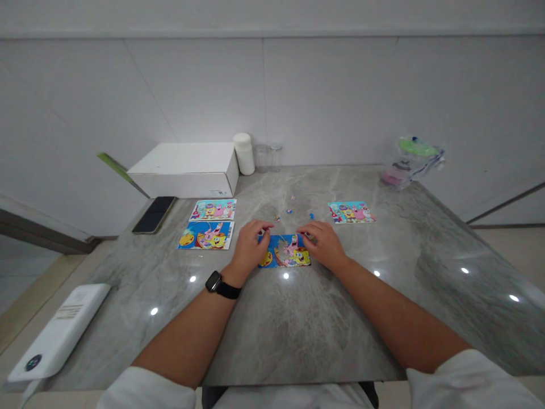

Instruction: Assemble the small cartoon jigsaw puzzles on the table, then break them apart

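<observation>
A small, mostly assembled jigsaw puzzle (279,258) with blue, yellow and pink cartoon figures lies flat before me. Its middle shows a greyish gap. At its upper left corner is my left hand (250,245), with a black watch on the wrist; its fingers are curled together, and whatever is between them is too small to tell. My right hand (324,243) bends over the upper right corner, thumb and fingers closed at the puzzle's edge. Just beyond lie loose puzzle pieces, among them a blue piece (312,216) and a multicoloured piece (277,218).
Two picture cards, a light one (213,209) and a blue one (206,235), lie left; another card (351,212) lies right. Around them are a phone (154,215), white box (183,162), white bottle (244,154), clear glasses (275,158), plastic bag (411,163) and white power bank (62,332).
</observation>
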Tool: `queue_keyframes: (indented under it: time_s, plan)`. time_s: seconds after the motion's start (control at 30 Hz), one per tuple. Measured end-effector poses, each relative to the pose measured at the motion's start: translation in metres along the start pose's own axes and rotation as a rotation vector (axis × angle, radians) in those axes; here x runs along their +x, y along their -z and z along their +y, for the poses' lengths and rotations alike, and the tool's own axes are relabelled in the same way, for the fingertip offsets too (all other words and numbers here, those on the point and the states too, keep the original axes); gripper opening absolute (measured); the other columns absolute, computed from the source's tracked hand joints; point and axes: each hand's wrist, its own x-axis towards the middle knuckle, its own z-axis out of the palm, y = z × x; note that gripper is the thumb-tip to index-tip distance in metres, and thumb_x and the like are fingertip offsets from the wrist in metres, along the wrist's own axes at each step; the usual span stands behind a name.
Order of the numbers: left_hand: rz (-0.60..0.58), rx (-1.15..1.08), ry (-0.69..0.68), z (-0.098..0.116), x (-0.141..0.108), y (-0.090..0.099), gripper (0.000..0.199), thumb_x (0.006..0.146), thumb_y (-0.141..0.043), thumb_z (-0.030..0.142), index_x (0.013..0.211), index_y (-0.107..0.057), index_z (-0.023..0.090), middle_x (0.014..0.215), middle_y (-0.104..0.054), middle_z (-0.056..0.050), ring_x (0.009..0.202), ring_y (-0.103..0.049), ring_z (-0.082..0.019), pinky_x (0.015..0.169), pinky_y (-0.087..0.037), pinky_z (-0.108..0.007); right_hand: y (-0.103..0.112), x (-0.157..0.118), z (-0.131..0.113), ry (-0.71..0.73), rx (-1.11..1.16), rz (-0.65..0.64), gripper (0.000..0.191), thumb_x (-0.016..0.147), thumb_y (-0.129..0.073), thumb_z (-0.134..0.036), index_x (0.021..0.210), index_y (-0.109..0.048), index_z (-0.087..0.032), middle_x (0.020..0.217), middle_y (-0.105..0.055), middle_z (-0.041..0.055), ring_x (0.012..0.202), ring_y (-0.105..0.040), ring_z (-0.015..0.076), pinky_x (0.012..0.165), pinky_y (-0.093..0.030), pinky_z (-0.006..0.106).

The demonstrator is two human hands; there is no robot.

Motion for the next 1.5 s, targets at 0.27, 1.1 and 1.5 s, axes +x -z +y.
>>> queue_keyframes:
  time_s: [0.27,1.1,1.5]
  plan:
    - [0.081,-0.117,0.114,-0.003,0.002,0.001,0.021,0.098,-0.054,0.018,0.108,-0.072,0.023,0.099,-0.07,-0.004,0.093,-0.065,-0.019,0.089,-0.054,-0.035,0.011,0.01,0.001,-0.057,0.025,0.144,0.019,0.096,-0.059,-0.021,0.102,-0.077,-0.026,0.097,-0.077,0.0069,0.091,-0.07,0.0251,0.088,-0.054,0.042]
    - [0.095,-0.18,0.125,-0.007,0.005,-0.003,0.023,0.1,-0.053,0.015,0.113,-0.07,0.021,0.105,-0.072,-0.005,0.098,-0.067,-0.02,0.092,-0.054,-0.035,-0.034,0.113,0.037,-0.342,-0.375,-0.413,0.018,0.094,-0.068,-0.031,0.104,-0.082,-0.025,0.115,-0.079,0.0088,0.104,-0.07,0.0233,0.084,-0.049,0.03]
    - [0.071,-0.152,0.061,-0.009,0.003,-0.007,0.022,0.097,-0.055,0.013,0.11,-0.071,0.021,0.1,-0.07,-0.003,0.094,-0.065,-0.019,0.088,-0.053,-0.034,-0.02,0.106,0.035,-0.347,-0.317,-0.54,0.029,0.099,-0.057,-0.023,0.117,-0.08,-0.025,0.126,-0.078,0.0082,0.115,-0.069,0.0231,0.095,-0.048,0.029]
